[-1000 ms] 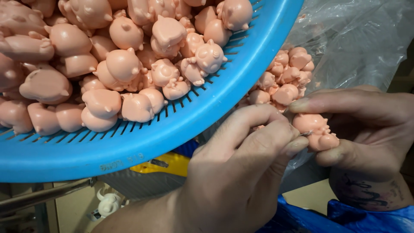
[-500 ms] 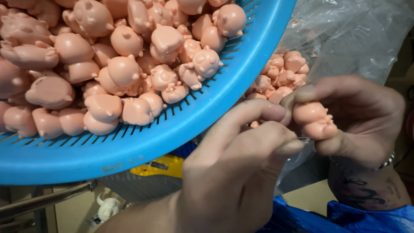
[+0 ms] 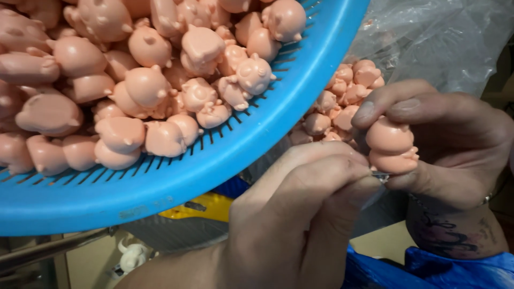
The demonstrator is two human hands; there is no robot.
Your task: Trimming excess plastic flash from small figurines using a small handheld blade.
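While right hand grips pink pig figure, left hand pinches small blade at its base; blue basket nr.

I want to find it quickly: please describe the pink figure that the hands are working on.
Start at the big blue basket of pink figures and look right, past its rim. There the right hand pinches one pink figure, with the left hand touching its underside. It alone is held clear of the heaps.

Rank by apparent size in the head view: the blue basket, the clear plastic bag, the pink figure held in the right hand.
1. Blue basket, largest, cut off by the frame.
2. Clear plastic bag, partly hidden, so its full size is unsure.
3. Pink figure in the right hand, smallest.
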